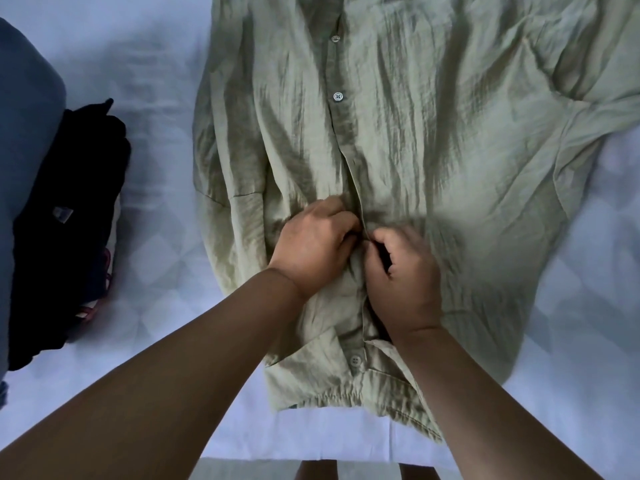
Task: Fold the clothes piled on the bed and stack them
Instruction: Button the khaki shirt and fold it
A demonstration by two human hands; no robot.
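Both hands met at the middle of the shirt front, and the grip was tight on cloth. The left hand (313,244) had its fingers curled in, pinching the edge of the button strip, and the right hand (403,271) pinched the facing edge just beside it, thumb and fingers closed on the fabric. The two sets of knuckles were nearly touching. Whether a button sat between the fingertips could not be told; that spot was hidden.

The pale green shirt (415,133) lay spread face up on the bed (162,161), collar end far from the person, gathered hem near the bed's front edge. Two buttons (337,96) up the strip above the hands looked done up, and another button (355,360) showed below the wrists, near the hem. The shirt's right-side sleeve trailed off wrinkled toward the frame edge.

Well off to the left, on the white patterned sheet, sat a dark pile of clothes (69,220), with a blue garment (24,116) beside it at the frame's edge.
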